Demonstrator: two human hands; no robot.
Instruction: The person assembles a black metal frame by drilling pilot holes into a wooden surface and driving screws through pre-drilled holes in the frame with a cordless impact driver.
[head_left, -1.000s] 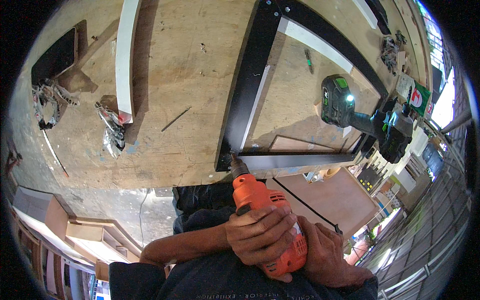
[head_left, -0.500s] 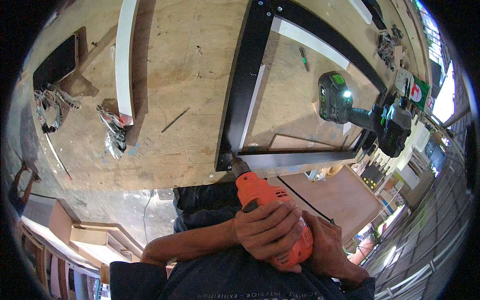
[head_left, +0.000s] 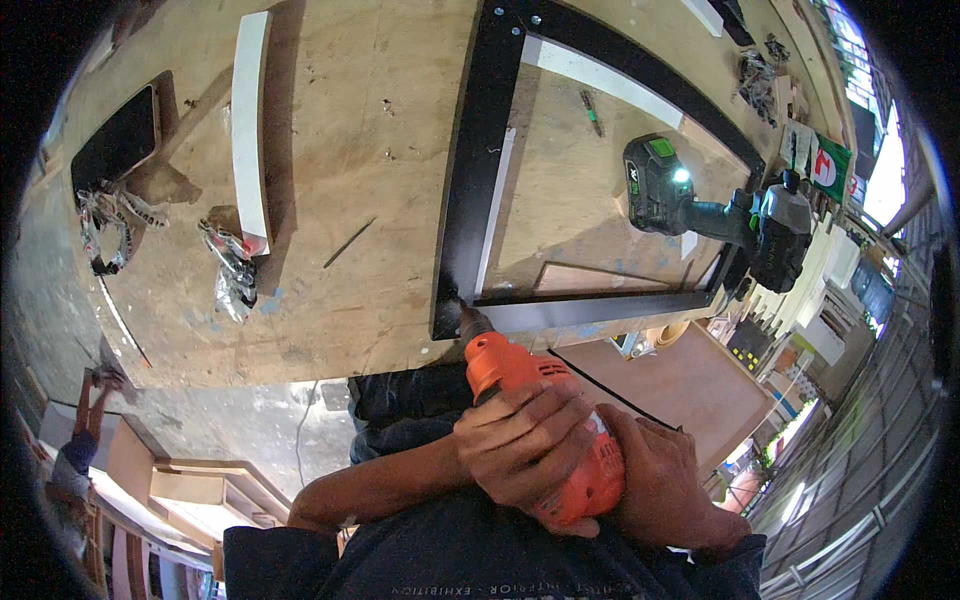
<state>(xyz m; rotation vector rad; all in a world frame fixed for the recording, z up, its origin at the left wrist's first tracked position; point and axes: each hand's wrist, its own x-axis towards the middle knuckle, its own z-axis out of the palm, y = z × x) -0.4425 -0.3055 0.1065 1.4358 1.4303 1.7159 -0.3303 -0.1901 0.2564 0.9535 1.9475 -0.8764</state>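
An orange electric drill (head_left: pixel 520 362) is in both my hands, its chuck end pointing away from me. My left hand (head_left: pixel 525 445) is wrapped over the drill's body. My right hand (head_left: pixel 650 470) closes round its rear end; some of those fingers are hidden. The drill's tip meets the near left corner of a black rectangular frame (head_left: pixel 478 130) lying on the plywood table (head_left: pixel 340 130); the bit itself is hard to make out. Screw heads show at the frame's far left corner. A black and green cordless driver (head_left: pixel 715 215) with its light on lies across the frame's right side.
A white strip (head_left: pixel 251 140), a black phone (head_left: pixel 118 140), crumpled plastic packaging (head_left: pixel 228 270) and a thin dark rod (head_left: pixel 350 242) lie on the left. Inside the frame is a small green-black tool (head_left: pixel 591 112). Another person's arms (head_left: pixel 92 405) show at far left. A black cord (head_left: pixel 610 385) trails by the drill.
The view has shifted slightly, and the other person's arms at the left show more. Both hands still grip the drill at the same frame corner.
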